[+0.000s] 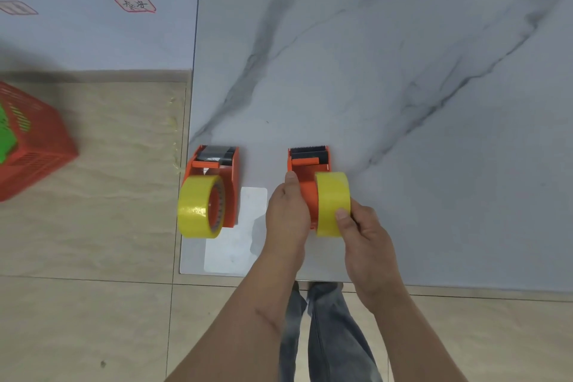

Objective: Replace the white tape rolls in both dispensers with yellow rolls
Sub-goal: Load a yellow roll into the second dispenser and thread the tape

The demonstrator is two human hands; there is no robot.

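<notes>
Two orange tape dispensers stand on the marble-patterned table [403, 102]. The left dispenser [228, 183] sits at the table's left edge with a yellow roll [197, 208] on its hub. The right dispenser [308, 170] has a second yellow roll [331, 198] against its right side. My left hand [286, 214] grips the right dispenser's body from the left, thumb on top. My right hand [362, 236] holds the second yellow roll, thumb on its outer face. No white roll is in view.
A red plastic basket [37, 146] with something green inside stands on the tiled floor at the left. A pale reflective patch [238, 239] lies on the table between the dispensers. My legs [325, 335] are below the table's near edge.
</notes>
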